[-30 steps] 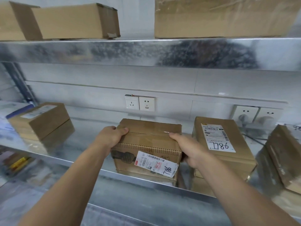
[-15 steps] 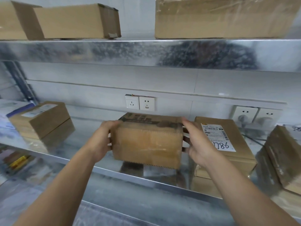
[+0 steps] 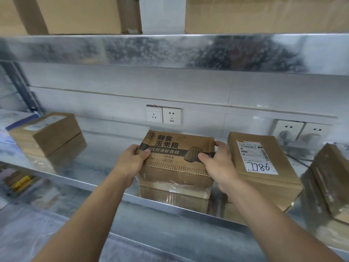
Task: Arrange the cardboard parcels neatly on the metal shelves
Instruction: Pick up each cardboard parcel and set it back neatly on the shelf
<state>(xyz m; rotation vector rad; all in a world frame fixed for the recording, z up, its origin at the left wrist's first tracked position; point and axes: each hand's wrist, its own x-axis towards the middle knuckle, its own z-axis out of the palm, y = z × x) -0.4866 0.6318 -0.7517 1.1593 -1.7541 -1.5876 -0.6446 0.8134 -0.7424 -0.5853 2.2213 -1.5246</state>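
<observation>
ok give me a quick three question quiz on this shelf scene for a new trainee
1. True or false: both hands grip the printed parcel by its two ends.
2. Where does the white-labelled parcel sit relative to the printed parcel? A) to its left B) to its right C) on top of it
3. Fill in: two white ____ are mounted on the wall behind the printed parcel.

Key
1. True: the left hand and the right hand each hold one end.
2. B
3. sockets
</observation>
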